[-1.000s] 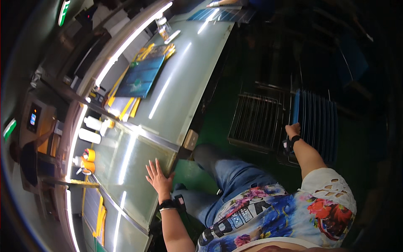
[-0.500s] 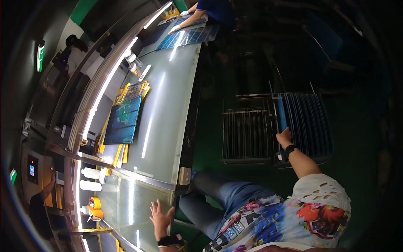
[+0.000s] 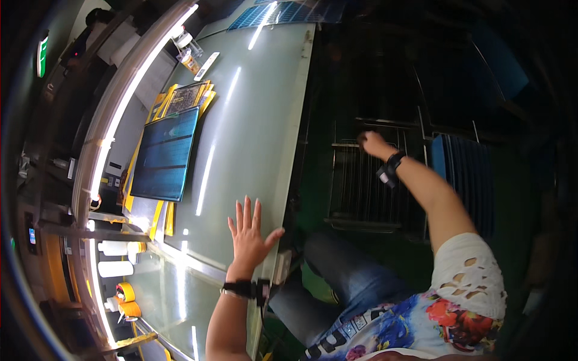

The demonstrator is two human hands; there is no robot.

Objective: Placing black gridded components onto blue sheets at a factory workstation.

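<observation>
My left hand [image 3: 247, 234] is spread flat with fingers apart, over the near right part of the grey-green glass worktable [image 3: 241, 144]; nothing is in it. Out to the right, my right hand [image 3: 378, 146] is at the far end of a dark wire rack [image 3: 364, 189] with upright slots. Its fingers are curled closed, and what they hold, if anything, is lost in the dark. Beside this rack stands a second rack with several blue panels [image 3: 460, 174] upright in it. On the table's left side a dark blue panel [image 3: 164, 157] with a fine grid lies on yellow-edged sheets.
A light tube [image 3: 129, 90] runs along the table's left side. Near it are white bottles [image 3: 114, 269], orange tape rolls [image 3: 128, 308], a cup [image 3: 189, 62] and a white remote-like strip [image 3: 206, 67]. Another blue panel [image 3: 289, 15] lies at the far end. A person [image 3: 102, 30] is at far left.
My right hand has moved left from the blue-panel rack to the dark rack's far end. My left hand has moved forward over the table. The view has shifted, and the far co-worker is out of sight.
</observation>
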